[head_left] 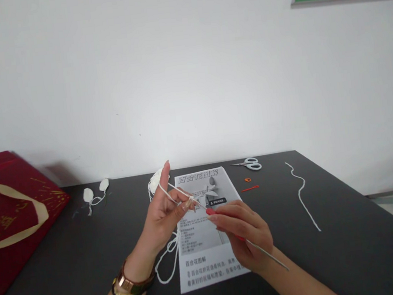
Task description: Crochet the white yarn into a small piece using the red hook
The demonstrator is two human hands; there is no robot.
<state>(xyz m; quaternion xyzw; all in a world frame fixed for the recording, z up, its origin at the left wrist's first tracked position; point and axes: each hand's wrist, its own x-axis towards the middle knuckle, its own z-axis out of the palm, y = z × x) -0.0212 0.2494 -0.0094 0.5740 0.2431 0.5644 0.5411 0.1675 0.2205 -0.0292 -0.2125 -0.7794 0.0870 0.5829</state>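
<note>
My left hand [166, 210] pinches white yarn [174, 188] between thumb and fingers, its index finger raised with the strand looped around it. In my right hand [246, 229] is a crochet hook [265, 253] with a red grip, held like a pen. The hook's tip meets the yarn at my left fingertips; the stitches there are too small to make out. Beneath both hands lies a printed pattern sheet [210, 264] with a flower picture. A ball of white yarn [155, 180] sits behind my left hand, and loose strands [167, 279] trail beside the sheet.
Scissors [251, 163], an orange stitch marker [247, 179] and an orange plastic needle [250, 188] lie right of the sheet. Farther right is a cut yarn piece [301, 192]. Two white crocheted petals [88, 195] lie at left, near a red gift bag [8, 211]. A wall [189, 82] bounds the dark table.
</note>
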